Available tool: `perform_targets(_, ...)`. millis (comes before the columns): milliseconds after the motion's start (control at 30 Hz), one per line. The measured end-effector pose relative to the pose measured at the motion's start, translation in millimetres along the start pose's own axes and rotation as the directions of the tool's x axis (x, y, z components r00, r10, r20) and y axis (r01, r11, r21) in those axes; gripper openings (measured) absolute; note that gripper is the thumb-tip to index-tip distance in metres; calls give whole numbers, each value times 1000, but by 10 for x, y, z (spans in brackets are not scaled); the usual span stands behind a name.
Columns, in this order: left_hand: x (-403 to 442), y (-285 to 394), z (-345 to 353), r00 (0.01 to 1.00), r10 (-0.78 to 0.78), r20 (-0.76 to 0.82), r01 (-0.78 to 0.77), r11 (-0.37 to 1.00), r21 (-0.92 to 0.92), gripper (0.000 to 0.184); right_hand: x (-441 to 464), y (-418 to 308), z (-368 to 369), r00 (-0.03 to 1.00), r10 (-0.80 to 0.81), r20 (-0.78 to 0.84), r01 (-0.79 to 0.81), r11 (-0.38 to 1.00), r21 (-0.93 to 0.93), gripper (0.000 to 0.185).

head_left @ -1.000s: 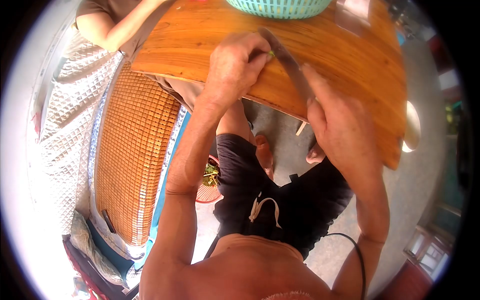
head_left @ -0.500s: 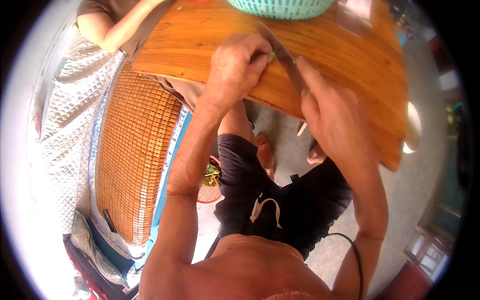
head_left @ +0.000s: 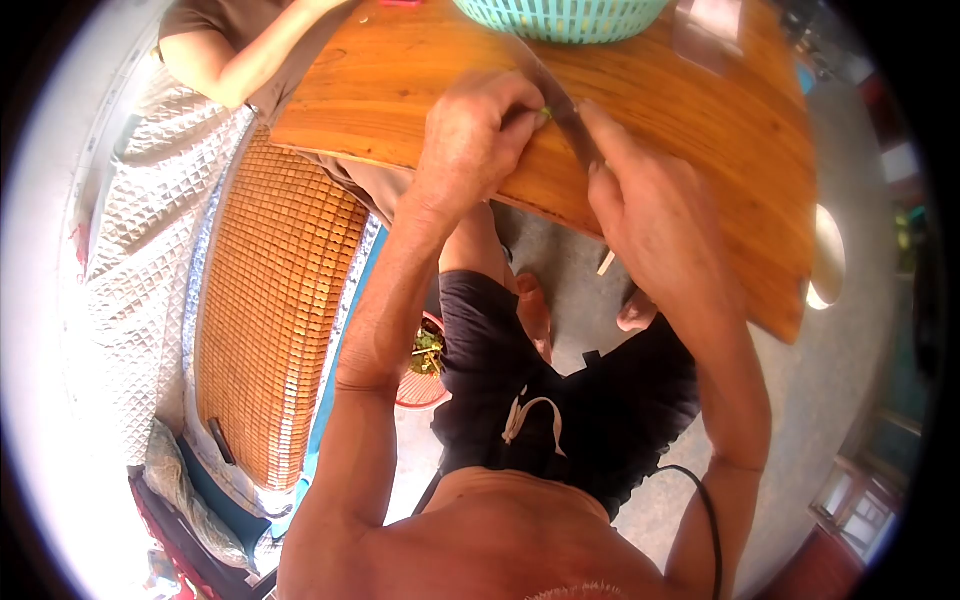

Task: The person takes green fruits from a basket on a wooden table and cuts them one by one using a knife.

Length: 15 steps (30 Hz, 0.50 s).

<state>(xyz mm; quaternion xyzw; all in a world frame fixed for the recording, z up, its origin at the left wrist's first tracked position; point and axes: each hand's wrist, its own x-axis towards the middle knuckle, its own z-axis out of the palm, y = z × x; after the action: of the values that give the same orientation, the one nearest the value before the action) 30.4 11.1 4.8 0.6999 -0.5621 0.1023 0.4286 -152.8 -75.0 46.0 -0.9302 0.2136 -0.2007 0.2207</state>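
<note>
Thumb and fingers of my left hand (head_left: 478, 135) are pinched together over the near edge of the wooden table (head_left: 720, 140). A tiny bit of something green (head_left: 546, 113) shows at their tips; its kind cannot be made out. My right hand (head_left: 660, 200) is closed round a knife (head_left: 562, 108), its forefinger stretched along the blade. The blade slants away to the upper left, right beside the left fingertips and the green bit. Its far end is blurred, and the handle is hidden in the palm.
A turquoise plastic basket (head_left: 560, 22) stands at the table's far side. Another person's arm (head_left: 240, 78) rests at the far left. Below, a pink basket (head_left: 424, 398) holds green scraps by my leg. A bench with a beaded mat (head_left: 275, 310) lies to the left.
My right hand and the knife have moved slightly up and to the left, so the blade sits closer to the left fingertips. My left hand has hardly moved.
</note>
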Motion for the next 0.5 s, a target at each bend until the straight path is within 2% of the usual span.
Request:
perform_targets(133, -4, -9, 4, 1000, -8, -4, 7, 1000, -7, 8, 23, 0, 26, 1000, -3, -19, 3, 1000, -1, 44)
perform_targets(200, -2, -25, -13, 999, -3, 33, 1, 999, 50, 15, 37, -9, 24, 1000, 4, -15, -4, 1000, -5, 44)
perform_targets(500, -7, -34, -20, 999, 1, 39, -4, 998, 61, 15, 100, 13, 79, 1000, -7, -30, 7, 1000, 3, 45)
